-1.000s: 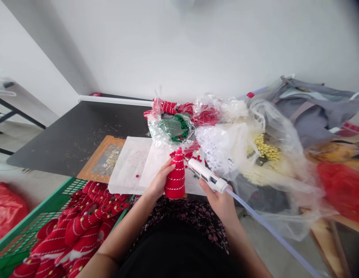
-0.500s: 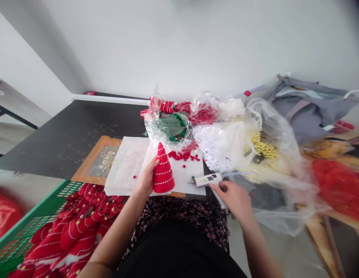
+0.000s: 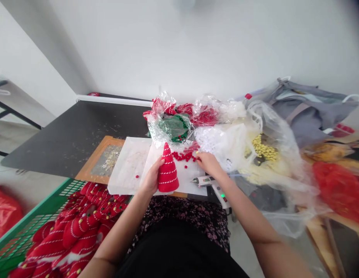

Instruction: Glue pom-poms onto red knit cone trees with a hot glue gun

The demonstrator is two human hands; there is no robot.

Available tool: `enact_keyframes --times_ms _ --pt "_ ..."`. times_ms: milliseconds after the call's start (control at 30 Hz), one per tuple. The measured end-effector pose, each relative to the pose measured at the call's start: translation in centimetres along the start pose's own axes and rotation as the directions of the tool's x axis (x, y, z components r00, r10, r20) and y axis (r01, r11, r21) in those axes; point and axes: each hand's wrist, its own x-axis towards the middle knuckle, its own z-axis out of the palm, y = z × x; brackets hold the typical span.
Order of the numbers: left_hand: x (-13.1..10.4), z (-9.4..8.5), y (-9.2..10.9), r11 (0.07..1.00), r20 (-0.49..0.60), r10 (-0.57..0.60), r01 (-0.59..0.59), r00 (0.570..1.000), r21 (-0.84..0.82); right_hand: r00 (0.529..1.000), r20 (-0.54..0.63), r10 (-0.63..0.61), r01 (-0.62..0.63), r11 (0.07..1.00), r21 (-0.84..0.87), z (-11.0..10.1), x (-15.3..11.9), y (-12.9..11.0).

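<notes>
My left hand (image 3: 152,178) is wrapped round the left side of a red cone (image 3: 168,172) with white stitched stripes, its tip pointing away from me. My right hand (image 3: 207,162) has its fingers pinched together at the right end of the small red pompoms (image 3: 182,157); what they hold is too small to make out. Below my right forearm, a white glue gun (image 3: 205,180) lies with its nozzle to the left and a green light on its handle. White paper sheets (image 3: 130,164) lie under the cone and pompoms.
Plastic bags of green (image 3: 175,127), white (image 3: 214,144) and yellow pompoms (image 3: 264,148) stand behind and to the right. A wooden frame (image 3: 92,164) lies left of the paper. A green basket (image 3: 31,216) with striped red pieces is at lower left; a grey bag (image 3: 307,112) sits at right.
My right hand has let go of the glue gun and moved up and left to the pompoms. My left hand still holds the cone. The whole view has shifted slightly.
</notes>
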Motion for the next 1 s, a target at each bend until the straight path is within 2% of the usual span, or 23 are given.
enact_keyframes --times_ms 133,200,267,367,533,633,800,867,1000 --pt "0.0 0.3 -0.2 1.000 -0.011 0.009 -0.009 1.000 0.012 0.998 -0.024 -0.055 0.057 0.989 0.135 -0.5 -1.7 -2.0" --pt "0.1 0.4 -0.5 0.999 -0.006 0.033 -0.033 0.999 0.039 0.982 -0.122 -0.142 0.172 0.941 0.292 -0.9 -3.0 -3.9" --pt "0.3 0.6 -0.8 0.994 0.017 0.075 -0.077 0.997 0.078 0.929 -0.281 -0.239 0.339 0.853 0.396 -1.1 -4.1 -6.0" --pt "0.4 0.6 -1.4 0.975 0.072 0.147 -0.157 0.986 0.154 0.830 -0.434 -0.350 0.506 0.800 0.324 -1.0 -4.7 -8.6" --pt "0.2 0.5 -1.9 0.926 0.132 0.269 -0.294 0.954 0.236 0.745 -0.455 -0.489 0.594 0.796 0.118 -0.5 -4.3 -9.6" --pt "0.2 0.4 -1.8 0.956 0.095 0.226 -0.240 0.969 0.170 0.743 -0.481 -0.465 0.595 0.789 0.155 -0.9 -5.0 -9.0" --pt "0.2 0.7 -1.4 0.998 0.006 0.068 -0.068 0.998 -0.001 0.790 -0.469 -0.395 0.574 0.746 0.338 -1.1 -7.0 -8.7" --pt "0.2 0.8 -1.2 0.999 -0.007 0.033 -0.033 0.999 -0.036 0.792 -0.455 -0.408 0.575 0.748 0.331 -0.4 -7.6 -9.1" --pt "0.1 1.0 -1.1 0.996 -0.018 -0.004 0.003 1.000 -0.088 0.752 -0.449 -0.483 0.615 0.760 0.211 1.0 -7.9 -9.7"
